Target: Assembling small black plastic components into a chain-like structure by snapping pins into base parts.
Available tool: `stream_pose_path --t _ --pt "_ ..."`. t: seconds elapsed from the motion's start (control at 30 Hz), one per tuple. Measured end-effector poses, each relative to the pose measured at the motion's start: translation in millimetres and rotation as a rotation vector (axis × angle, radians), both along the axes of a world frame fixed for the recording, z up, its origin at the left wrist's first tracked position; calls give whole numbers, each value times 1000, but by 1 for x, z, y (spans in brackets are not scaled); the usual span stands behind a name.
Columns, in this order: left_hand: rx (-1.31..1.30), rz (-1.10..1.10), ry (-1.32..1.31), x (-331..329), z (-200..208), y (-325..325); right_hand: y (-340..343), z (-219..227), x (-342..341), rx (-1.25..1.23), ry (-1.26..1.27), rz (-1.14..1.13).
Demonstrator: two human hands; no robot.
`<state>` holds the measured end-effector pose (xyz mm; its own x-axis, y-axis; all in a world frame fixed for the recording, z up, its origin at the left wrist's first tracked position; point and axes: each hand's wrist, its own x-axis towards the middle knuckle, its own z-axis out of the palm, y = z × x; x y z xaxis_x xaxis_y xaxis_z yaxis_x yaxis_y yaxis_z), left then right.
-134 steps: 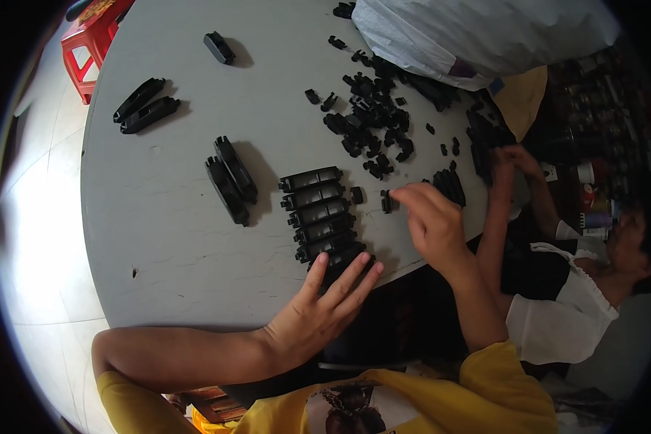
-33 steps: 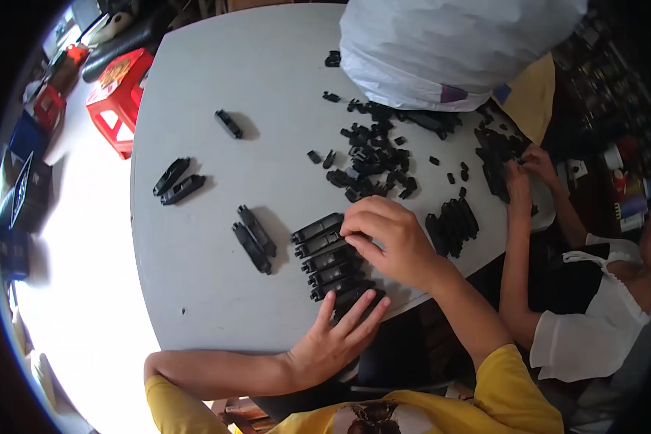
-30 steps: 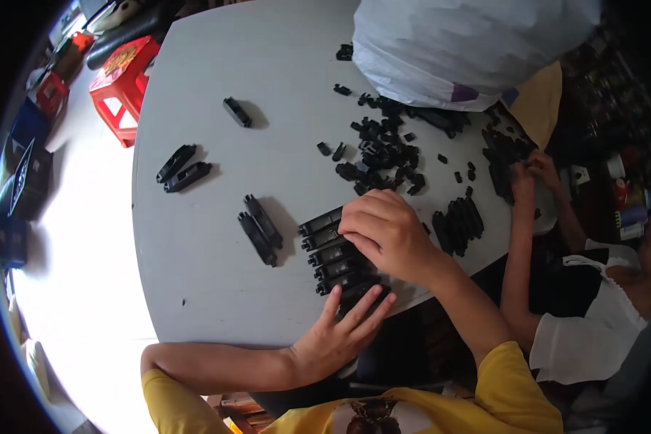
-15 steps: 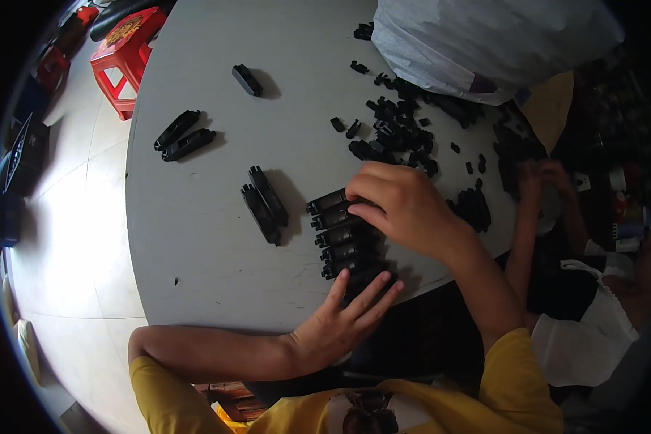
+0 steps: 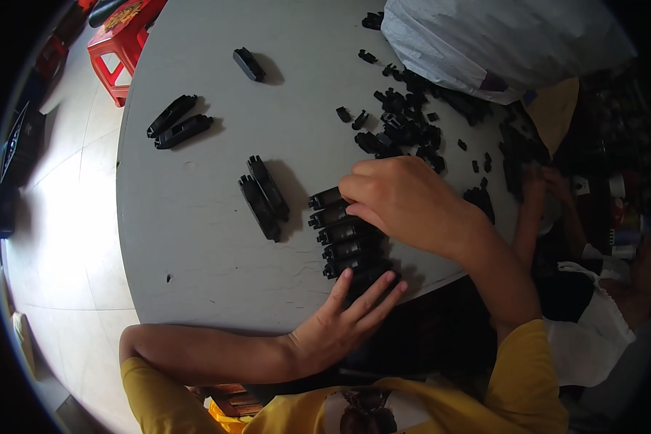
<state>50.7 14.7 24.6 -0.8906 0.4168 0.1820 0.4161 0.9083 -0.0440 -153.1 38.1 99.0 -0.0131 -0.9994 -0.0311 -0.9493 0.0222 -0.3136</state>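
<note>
A row of several long black plastic housings (image 5: 341, 233) lies side by side on the grey table, close to its front edge. My left hand (image 5: 343, 311) has its fingers spread, with the tips resting against the near end of the row. At the far end, my right hand (image 5: 405, 202) bends over the row, thumb and fingers closed on the farthest black plastic housing (image 5: 325, 197). The palm and curled fingers hide the right ends of the upper housings. To the left of the row lie two more black housings (image 5: 264, 199), side by side.
Farther left is another pair of housings (image 5: 181, 123), with a single housing (image 5: 249, 64) beyond. Small black parts (image 5: 405, 126) are heaped behind my right hand, beside a large white bag (image 5: 499, 47). Another person's hands (image 5: 539, 184) are at the right. A red stool (image 5: 119, 54) stands far left.
The whole view has shifted slightly, so the loose pieces and stool sit a little differently. Both hands stay at the row in nearly the same pose.
</note>
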Motion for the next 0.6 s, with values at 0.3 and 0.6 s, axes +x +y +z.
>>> stream_pose_path --t 0.3,0.6 --pt "2 -2 -29 1 4 0 -10 0 10 88 100 30" --pt "-24 -17 -42 -1 0 2 25 -10 -11 -130 -85 -113"
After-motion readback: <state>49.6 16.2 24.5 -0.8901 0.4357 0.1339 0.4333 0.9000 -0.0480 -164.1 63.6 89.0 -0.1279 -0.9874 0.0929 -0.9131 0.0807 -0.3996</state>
